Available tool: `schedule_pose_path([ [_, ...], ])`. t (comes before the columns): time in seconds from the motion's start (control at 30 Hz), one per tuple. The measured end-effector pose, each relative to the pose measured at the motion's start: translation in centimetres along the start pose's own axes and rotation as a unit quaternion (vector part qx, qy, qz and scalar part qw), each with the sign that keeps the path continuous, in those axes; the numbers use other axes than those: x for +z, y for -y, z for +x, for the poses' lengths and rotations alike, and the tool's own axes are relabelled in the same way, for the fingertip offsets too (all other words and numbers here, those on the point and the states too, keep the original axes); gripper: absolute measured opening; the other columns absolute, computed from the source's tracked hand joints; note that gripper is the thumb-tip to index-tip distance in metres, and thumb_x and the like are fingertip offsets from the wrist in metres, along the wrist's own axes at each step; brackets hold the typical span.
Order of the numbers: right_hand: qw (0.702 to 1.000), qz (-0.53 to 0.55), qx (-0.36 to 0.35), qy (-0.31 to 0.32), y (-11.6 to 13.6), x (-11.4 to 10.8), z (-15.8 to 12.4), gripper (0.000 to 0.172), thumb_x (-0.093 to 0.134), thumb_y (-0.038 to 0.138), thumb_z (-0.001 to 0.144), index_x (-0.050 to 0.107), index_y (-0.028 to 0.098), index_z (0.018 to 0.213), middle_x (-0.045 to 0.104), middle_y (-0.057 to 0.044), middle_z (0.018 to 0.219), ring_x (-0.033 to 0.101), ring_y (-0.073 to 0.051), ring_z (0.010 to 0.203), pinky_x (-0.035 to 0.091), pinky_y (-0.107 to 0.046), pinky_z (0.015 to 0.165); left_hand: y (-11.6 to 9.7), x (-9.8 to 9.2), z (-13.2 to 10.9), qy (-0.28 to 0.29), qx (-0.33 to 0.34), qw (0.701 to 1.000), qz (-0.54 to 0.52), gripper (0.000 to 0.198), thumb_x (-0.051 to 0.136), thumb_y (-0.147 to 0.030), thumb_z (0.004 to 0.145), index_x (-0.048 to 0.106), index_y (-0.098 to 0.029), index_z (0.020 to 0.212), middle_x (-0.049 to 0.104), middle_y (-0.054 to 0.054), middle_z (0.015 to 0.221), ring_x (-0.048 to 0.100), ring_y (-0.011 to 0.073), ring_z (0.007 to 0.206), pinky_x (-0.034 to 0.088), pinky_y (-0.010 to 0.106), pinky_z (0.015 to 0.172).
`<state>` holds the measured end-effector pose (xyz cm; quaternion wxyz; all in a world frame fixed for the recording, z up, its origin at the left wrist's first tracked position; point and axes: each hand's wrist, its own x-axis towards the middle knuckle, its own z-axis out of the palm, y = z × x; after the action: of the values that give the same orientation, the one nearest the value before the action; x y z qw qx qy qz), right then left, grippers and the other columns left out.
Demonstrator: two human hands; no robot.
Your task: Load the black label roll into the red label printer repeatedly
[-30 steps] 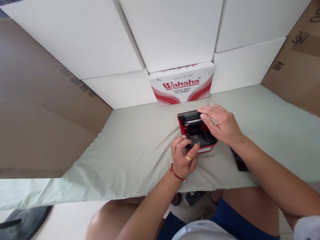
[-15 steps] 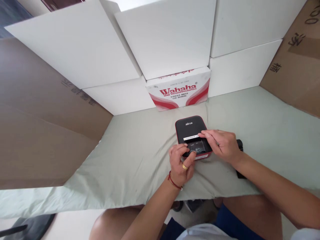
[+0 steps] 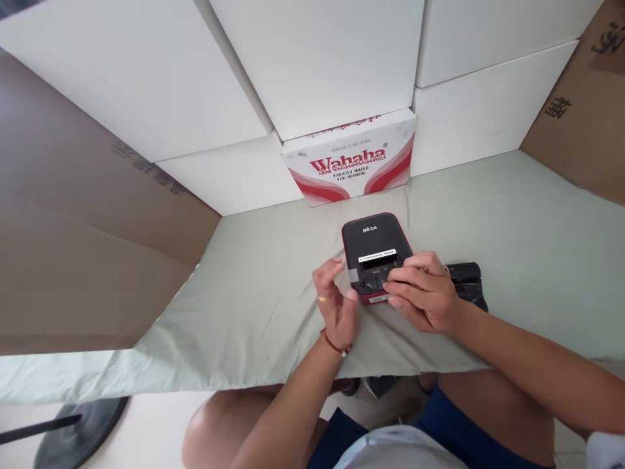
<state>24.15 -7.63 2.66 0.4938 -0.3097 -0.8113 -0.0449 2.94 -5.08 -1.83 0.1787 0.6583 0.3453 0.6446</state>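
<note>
A small black label printer (image 3: 374, 239) with a red rim lies on the cloth-covered table. A white sticker strip (image 3: 377, 256) runs above its dark slot, and a shiny dark panel sits at its front. A pale grey patch (image 3: 353, 275) shows on the printer's left edge. My right hand (image 3: 424, 290) is closed over the front right corner, its fingertips on the edge of the shiny panel. My left hand (image 3: 334, 299) is just off the printer's left side, slightly blurred, with fingers apart and nothing in it.
A dark object (image 3: 466, 280) lies right of the printer, partly behind my right wrist. Behind stands a red and white Wahaha box (image 3: 349, 166) against stacked white boxes (image 3: 317, 65). Brown cardboard (image 3: 88, 228) flanks the left, more cardboard (image 3: 576, 143) the right.
My left hand has let go of the printer's front and moved left, its fingers opening. My right hand has shifted down onto the front right corner. The view has tilted slightly.
</note>
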Motion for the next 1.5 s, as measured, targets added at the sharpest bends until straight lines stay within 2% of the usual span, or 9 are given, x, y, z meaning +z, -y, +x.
schedule_pose_path([
  [0.1, 1.000, 0.008, 0.003, 0.017, -0.2, 0.1, 0.1, 0.024, 0.066, 0.022, 0.100, 0.079, 0.028, 0.119, 0.082, -0.005, 0.105, 0.063, -0.026, 0.100, 0.054, -0.045, 0.088, 1.5, 0.1, 0.6, -0.036, -0.198, 0.972, -0.125, 0.046, 0.058, -0.053, 0.103, 0.059, -0.032, 0.144, 0.059, 0.010, 0.143, 0.060, 0.0253, 0.138, 0.052, 0.044, 0.115],
  [0.2, 1.000, 0.009, -0.004, 0.017, -0.4, 0.0, 0.3, 0.022, 0.067, 0.020, 0.099, 0.079, 0.026, 0.117, 0.081, -0.006, 0.104, 0.065, -0.025, 0.098, 0.053, -0.044, 0.086, 2.3, 0.0, 1.4, 0.008, -0.284, 0.936, -0.209, 0.056, 0.064, -0.051, 0.096, 0.058, -0.031, 0.148, 0.058, 0.010, 0.154, 0.055, 0.0273, 0.150, 0.048, 0.046, 0.123],
  [0.4, 0.999, 0.028, -0.025, 0.012, -0.3, -0.1, 0.8, 0.019, 0.068, 0.015, 0.097, 0.076, 0.022, 0.113, 0.080, -0.008, 0.101, 0.068, -0.023, 0.092, 0.059, -0.041, 0.083, 2.1, 0.0, 1.7, 0.072, -0.286, 0.917, -0.269, 0.073, 0.071, -0.040, 0.086, 0.052, -0.037, 0.156, 0.052, 0.005, 0.169, 0.048, 0.0271, 0.160, 0.043, 0.047, 0.131],
  [0.67, 0.999, 0.027, -0.034, 0.027, -0.9, -0.1, 1.1, 0.018, 0.065, 0.015, 0.098, 0.077, 0.025, 0.108, 0.082, -0.005, 0.098, 0.071, -0.020, 0.086, 0.062, -0.038, 0.080, 3.3, 0.7, 1.0, 0.043, -0.289, 0.933, -0.211, 0.072, 0.073, -0.042, 0.088, 0.046, -0.038, 0.154, 0.047, 0.005, 0.170, 0.043, 0.0264, 0.163, 0.041, 0.048, 0.132],
  [0.9, 0.975, -0.065, -0.069, 0.200, -0.1, -2.4, 4.5, 0.027, 0.059, 0.023, 0.107, 0.073, 0.022, 0.084, 0.077, -0.005, 0.085, 0.065, -0.019, 0.077, 0.054, -0.035, 0.070, 2.8, 1.5, 0.5, 0.023, -0.303, 0.929, -0.210, 0.077, 0.070, -0.030, 0.088, 0.038, -0.042, 0.157, 0.036, 0.002, 0.177, 0.028, 0.0229, 0.171, 0.035, 0.048, 0.136],
  [1.03, 0.944, -0.094, -0.066, 0.310, 0.3, -3.5, 7.0, 0.035, 0.054, 0.028, 0.111, 0.072, 0.019, 0.083, 0.072, -0.004, 0.081, 0.065, -0.018, 0.074, 0.051, -0.034, 0.069, 2.4, 1.6, 0.5, 0.008, -0.317, 0.918, -0.238, 0.078, 0.071, -0.030, 0.086, 0.038, -0.045, 0.155, 0.030, -0.001, 0.180, 0.023, 0.0222, 0.173, 0.038, 0.044, 0.134],
  [1.17, 0.925, -0.100, -0.058, 0.362, 0.8, -3.8, 8.0, 0.034, 0.052, 0.029, 0.112, 0.075, 0.020, 0.087, 0.073, -0.005, 0.085, 0.068, -0.018, 0.076, 0.052, -0.034, 0.070, 2.3, 1.7, 0.5, -0.001, -0.326, 0.911, -0.253, 0.073, 0.075, -0.034, 0.085, 0.042, -0.044, 0.149, 0.033, 0.001, 0.177, 0.024, 0.0231, 0.171, 0.043, 0.042, 0.129],
  [1.3, 0.918, -0.084, 0.037, 0.386, 0.6, -3.1, 9.1, 0.031, 0.050, 0.031, 0.112, 0.078, 0.021, 0.100, 0.077, -0.005, 0.093, 0.072, -0.019, 0.081, 0.053, -0.033, 0.073, 2.2, 1.8, 0.5, -0.021, -0.349, 0.887, -0.300, 0.067, 0.081, -0.036, 0.079, 0.050, -0.035, 0.138, 0.045, 0.007, 0.167, 0.039, 0.0263, 0.163, 0.041, 0.045, 0.130],
  [1.5, 0.804, -0.246, 0.235, 0.488, -1.0, 1.0, 12.9, 0.030, 0.052, 0.025, 0.107, 0.079, 0.018, 0.116, 0.082, -0.016, 0.116, 0.078, -0.031, 0.105, 0.055, -0.037, 0.081, 1.8, 2.2, 0.6, -0.058, -0.360, 0.865, -0.346, 0.064, 0.088, -0.047, 0.077, 0.057, -0.030, 0.131, 0.060, 0.009, 0.151, 0.051, 0.0275, 0.151, 0.038, 0.047, 0.130],
])
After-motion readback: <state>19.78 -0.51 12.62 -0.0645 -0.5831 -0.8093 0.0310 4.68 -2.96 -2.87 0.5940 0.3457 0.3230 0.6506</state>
